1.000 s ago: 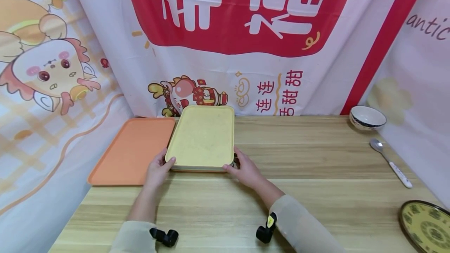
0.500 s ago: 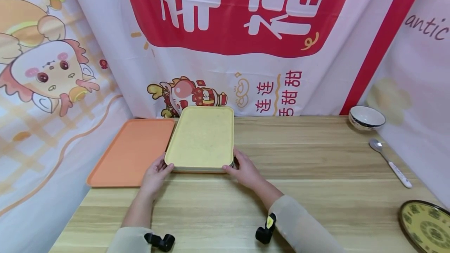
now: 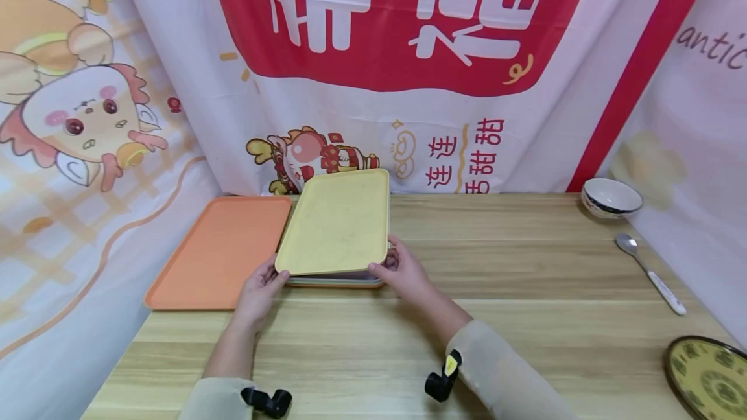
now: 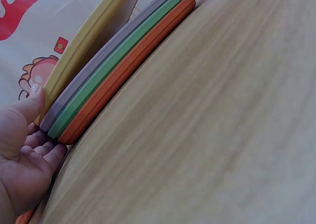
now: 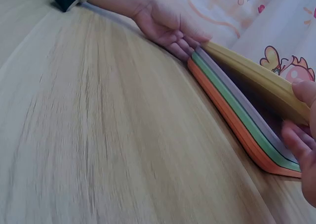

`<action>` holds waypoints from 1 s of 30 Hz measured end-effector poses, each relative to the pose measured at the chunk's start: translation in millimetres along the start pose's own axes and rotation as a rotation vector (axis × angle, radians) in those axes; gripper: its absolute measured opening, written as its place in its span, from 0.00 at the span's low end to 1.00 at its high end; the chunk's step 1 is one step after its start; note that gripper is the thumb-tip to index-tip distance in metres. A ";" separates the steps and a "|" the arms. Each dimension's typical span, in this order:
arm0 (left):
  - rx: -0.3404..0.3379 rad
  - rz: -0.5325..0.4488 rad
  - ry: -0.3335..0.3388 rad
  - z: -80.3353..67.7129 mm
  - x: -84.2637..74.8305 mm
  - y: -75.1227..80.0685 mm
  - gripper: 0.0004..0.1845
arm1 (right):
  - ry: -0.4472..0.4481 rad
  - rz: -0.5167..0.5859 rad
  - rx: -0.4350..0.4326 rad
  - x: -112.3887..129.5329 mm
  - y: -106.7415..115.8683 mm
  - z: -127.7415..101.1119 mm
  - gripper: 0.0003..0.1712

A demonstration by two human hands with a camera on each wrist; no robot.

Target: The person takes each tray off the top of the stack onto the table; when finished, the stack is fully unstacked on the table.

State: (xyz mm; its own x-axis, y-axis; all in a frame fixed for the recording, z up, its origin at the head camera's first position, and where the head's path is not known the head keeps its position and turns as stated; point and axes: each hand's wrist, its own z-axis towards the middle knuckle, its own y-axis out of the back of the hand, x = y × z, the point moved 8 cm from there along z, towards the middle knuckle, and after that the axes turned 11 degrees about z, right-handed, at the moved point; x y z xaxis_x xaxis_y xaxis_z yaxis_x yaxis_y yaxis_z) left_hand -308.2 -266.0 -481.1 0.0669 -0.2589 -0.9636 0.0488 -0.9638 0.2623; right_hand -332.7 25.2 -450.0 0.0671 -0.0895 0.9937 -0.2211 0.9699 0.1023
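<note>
A yellow tray is tilted up at its near edge above a stack of trays in grey, green and orange. My left hand pinches the yellow tray's near left corner, thumb on the rim and fingers beneath. My right hand pinches the near right corner the same way. The left wrist view shows the yellow tray parted from the stack, with my left hand at the corner. In the right wrist view the yellow tray stands above the stack, held by my right hand.
A single orange tray lies left of the stack on the wooden table. At the far right are a white bowl, a spoon and a patterned plate. A printed cloth backdrop closes off the back and sides.
The yellow tray's near edge has risen off the stack, opening a gap under it. Both hands stay at its near corners.
</note>
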 end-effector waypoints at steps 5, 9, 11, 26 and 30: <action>-0.007 -0.012 -0.008 1.7 1.6 -0.5 0.34 | -0.111 0.287 0.031 -4.1 -9.3 -0.8 0.51; -0.008 0.006 -0.002 0.8 2.0 -0.9 0.35 | -0.155 0.498 0.033 -8.8 -15.4 1.5 0.52; -0.004 0.017 -0.004 0.1 1.8 -1.0 0.36 | -0.156 0.574 0.020 -13.2 -16.2 3.0 0.53; -0.016 0.083 -0.033 -2.0 -1.0 -5.0 0.40 | -0.133 0.741 -0.026 -1.2 14.6 -14.3 0.54; -0.029 0.088 -0.025 -1.4 -0.6 -5.3 0.39 | -0.109 0.734 0.008 6.6 32.0 -21.6 0.53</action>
State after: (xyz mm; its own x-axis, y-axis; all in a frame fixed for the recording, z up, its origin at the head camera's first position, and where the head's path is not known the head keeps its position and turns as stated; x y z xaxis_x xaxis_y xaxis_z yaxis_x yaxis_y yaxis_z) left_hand -307.1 -260.7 -481.8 0.0477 -0.3445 -0.9376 0.0728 -0.9349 0.3473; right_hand -318.2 60.5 -441.1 -0.1973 0.5585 0.8057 -0.1787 0.7876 -0.5897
